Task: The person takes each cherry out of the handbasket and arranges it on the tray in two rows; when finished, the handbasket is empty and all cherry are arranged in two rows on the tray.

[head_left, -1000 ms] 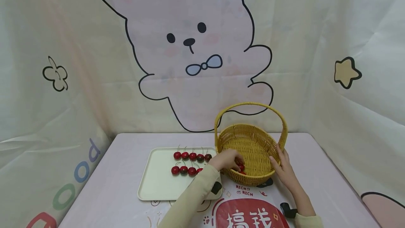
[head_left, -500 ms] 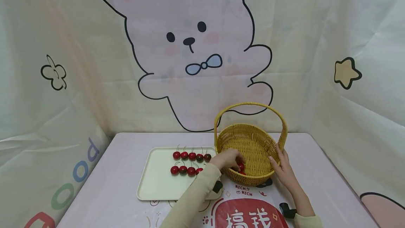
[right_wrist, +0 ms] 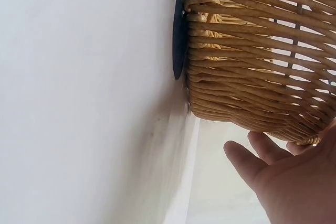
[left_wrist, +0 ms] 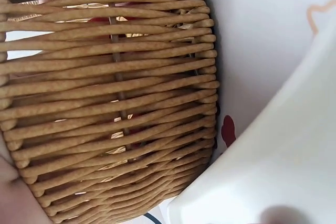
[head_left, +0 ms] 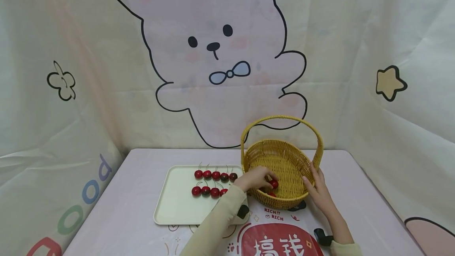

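Standing upright on the pale worktop [head_left: 135, 216], a yellow wicker basket [head_left: 284, 159] with its arched handle [head_left: 281, 117] raised. Extended over the basket's left rim and down inside, the left hand [head_left: 256, 177], fingers bent beside a red cherry [head_left: 274, 184]; impossible to tell whether pinching it or just touching it. Just in front of that one, low against the basket's near inner wall, another cherry [head_left: 271, 195], partly hidden.

At the basket's right rim, below the foot of the handle, the right hand [head_left: 317, 189], grasping the rim with thumb over the edge and fingers spread along the outside.

Just left of the basket, an off-white tray [head_left: 174, 208] with two rows of stemmed cherries: five in the back row [head_left: 216, 175], four visible in the front row [head_left: 205, 191], the last partly covered by the left sleeve [head_left: 217, 220]. In front of the basket, a red print [head_left: 281, 229] with white characters; behind the basket, a cloth backdrop [head_left: 330, 90] with a large outlined animal [head_left: 220, 98].
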`<state>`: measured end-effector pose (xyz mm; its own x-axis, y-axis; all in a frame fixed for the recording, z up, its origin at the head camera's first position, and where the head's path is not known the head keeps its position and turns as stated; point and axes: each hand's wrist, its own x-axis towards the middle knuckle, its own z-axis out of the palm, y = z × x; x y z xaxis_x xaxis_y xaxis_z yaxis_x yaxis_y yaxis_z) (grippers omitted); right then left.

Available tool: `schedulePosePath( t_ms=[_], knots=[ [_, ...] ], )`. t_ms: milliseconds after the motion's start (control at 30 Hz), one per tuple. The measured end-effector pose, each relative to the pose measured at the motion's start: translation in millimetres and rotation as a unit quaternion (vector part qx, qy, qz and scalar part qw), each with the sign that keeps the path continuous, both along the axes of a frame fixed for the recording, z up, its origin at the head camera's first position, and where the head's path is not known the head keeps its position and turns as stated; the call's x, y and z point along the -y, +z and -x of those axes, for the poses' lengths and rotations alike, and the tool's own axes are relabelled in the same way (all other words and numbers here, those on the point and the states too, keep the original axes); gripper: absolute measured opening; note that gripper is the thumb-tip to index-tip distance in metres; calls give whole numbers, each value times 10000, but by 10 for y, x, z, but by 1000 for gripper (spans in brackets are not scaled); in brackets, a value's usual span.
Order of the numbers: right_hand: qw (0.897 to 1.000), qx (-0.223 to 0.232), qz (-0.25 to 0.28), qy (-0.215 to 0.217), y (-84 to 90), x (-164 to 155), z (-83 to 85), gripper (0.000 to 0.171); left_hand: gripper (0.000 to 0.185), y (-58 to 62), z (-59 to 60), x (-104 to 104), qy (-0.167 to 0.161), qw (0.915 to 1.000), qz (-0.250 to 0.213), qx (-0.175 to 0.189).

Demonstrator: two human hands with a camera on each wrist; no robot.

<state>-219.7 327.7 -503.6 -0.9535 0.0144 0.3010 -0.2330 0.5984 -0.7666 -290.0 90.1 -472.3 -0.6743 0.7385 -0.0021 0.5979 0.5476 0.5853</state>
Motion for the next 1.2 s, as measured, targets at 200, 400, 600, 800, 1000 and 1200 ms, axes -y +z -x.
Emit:
schedulePosePath(
  t_ms=[200,400,600,800,1000,1200],
  knots=[
    [10000,-37,-4,-8,-21,-4,8,66,30,-36,33,11,-77,9998,-112,-175],
    [10000,-37,-3,-10,-22,-6,6,65,32,-48,61,20,-345,9980,-141,-518],
    [10000,-26,1,-16,-25,-2,-3,65,33,-51,49,44,-477,9962,-451,-572],
    [10000,-52,-3,-1,-32,-1,-1,65,33,-56,25,82,-401,9930,-839,-725],
    [10000,-38,11,7,-9,8,-2,66,36,-69,-30,124,-271,9892,-1217,-767],
    [10000,-29,-16,11,-5,-13,11,66,37,-103,-101,180,-244,9824,-1640,-865]
  ],
)
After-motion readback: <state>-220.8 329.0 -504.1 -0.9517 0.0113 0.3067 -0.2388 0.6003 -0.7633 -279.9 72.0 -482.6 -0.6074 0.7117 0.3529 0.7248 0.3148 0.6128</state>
